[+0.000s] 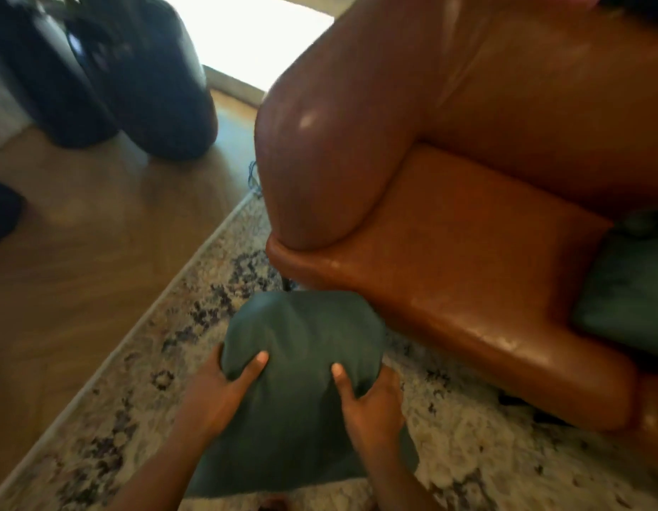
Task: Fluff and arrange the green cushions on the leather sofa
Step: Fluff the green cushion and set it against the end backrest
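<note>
Soft and light by the look of it: green cushion [301, 348] bulging and dimpling under the thumbs, cloth cover matte and unlikely to slip. Best taken by the two side edges, as now, so the filling can be squeezed and shaken toward the middle; no fragility to worry about

Held in the air near the camera, over the patterned rug [478, 448], just in front of the near edge of the leather sofa [467, 252] and not yet on it. Left hand [224, 389] wrapped round the left side, thumb pressed into the front face, fingers hidden behind. Right hand [371, 400] the same on the right side, thumb up on the front, palm cupping the edge. Both half closed in a firm pinch on the cushion, holding nothing else

Second green cushion [626, 289] lying on the sofa seat at far right, partly cut off by the frame. Wooden floor [80, 252] to the left, beyond the rug
</note>
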### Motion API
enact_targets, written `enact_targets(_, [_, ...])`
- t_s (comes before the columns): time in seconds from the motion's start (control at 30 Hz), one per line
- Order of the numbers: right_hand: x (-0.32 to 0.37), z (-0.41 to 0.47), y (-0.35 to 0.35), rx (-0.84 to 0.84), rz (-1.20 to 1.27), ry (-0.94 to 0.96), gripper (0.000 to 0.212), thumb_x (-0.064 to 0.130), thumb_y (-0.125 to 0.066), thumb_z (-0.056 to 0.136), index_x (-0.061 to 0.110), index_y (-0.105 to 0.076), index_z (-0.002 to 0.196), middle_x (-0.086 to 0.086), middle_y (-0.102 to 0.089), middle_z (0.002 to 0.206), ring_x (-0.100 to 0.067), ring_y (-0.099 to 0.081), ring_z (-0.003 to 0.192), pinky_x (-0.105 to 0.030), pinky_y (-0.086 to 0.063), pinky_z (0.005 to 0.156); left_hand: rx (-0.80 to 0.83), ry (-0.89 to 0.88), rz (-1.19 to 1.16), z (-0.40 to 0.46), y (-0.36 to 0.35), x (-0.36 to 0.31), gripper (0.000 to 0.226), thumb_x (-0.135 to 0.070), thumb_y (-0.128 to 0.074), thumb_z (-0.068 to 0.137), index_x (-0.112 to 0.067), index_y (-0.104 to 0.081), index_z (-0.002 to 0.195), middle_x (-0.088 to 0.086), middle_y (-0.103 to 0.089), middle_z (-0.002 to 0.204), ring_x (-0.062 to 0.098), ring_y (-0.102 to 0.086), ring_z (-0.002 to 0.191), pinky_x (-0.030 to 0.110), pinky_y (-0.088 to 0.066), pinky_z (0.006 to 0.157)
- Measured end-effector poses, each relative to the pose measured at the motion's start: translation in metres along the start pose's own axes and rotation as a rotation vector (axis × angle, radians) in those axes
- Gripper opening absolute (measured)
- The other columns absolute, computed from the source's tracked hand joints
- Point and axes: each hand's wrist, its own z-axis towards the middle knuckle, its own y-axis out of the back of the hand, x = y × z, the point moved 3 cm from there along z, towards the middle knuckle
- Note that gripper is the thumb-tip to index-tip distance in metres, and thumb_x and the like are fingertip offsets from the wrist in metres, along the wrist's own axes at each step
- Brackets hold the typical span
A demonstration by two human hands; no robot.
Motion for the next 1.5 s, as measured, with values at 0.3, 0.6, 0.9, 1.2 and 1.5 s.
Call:
enact_targets(0.3, [0.103,-0.011,0.183,-0.319,0.112,0.057,0.107,0.093,-0.042,0.068,0.016,-0.048,0.142,-0.011,-0.052,0.144,-0.038,-0.046,0.137,-0.059,-0.036,0.111,0.07,-0.336,0.059,-0.035,0.034,-0.225,0.096,-0.101,-0.05,0.062,-0.04,-0.047,0.137,0.004,-0.068,0.133,0.03,-0.066,0.117,0.037,-0.049,0.089])
enact_targets(0.6, [0.172,0.023,0.337,-0.576,0.116,0.128,0.098,0.089,-0.044,0.073,0.008,-0.054,0.129,-0.013,-0.051,0.133,-0.039,-0.046,0.132,-0.056,-0.039,0.103,0.043,-0.645,0.062,-0.051,0.031,-0.429,0.098,-0.1,-0.053,0.061,-0.033,-0.053,0.133,0.005,-0.071,0.126,0.034,-0.066,0.117,0.045,-0.054,0.098])
enact_targets(0.9, [0.177,0.099,0.411,-0.637,0.131,0.162,0.098,0.093,-0.038,0.073,0.013,-0.054,0.127,-0.006,-0.051,0.129,-0.034,-0.049,0.127,-0.057,-0.043,0.099,0.087,-0.654,0.046,-0.026,-0.023,-0.53,0.102,-0.105,-0.053,0.054,-0.038,-0.052,0.131,-0.006,-0.071,0.12,0.025,-0.067,0.112,0.037,-0.05,0.084])
enact_targets(1.2, [0.171,0.206,0.403,-0.508,0.15,0.112,0.095,0.091,-0.041,0.072,0.013,-0.058,0.124,-0.005,-0.051,0.123,-0.034,-0.05,0.125,-0.055,-0.049,0.098,0.13,-0.632,0.096,0.049,-0.083,-0.578,0.091,-0.094,-0.061,0.064,-0.034,-0.053,0.133,-0.005,-0.069,0.121,0.023,-0.066,0.111,0.036,-0.05,0.085])
enact_targets(1.5, [0.17,0.314,0.379,-0.459,0.125,0.077,0.071,0.068,-0.061,0.086,0.01,-0.061,0.126,-0.009,-0.054,0.122,-0.032,-0.05,0.126,-0.047,-0.045,0.105,0.192,-0.586,0.041,0.142,-0.145,-0.588,0.072,-0.078,-0.072,0.072,-0.036,-0.056,0.128,-0.009,-0.068,0.119,0.016,-0.065,0.109,0.035,-0.05,0.09])
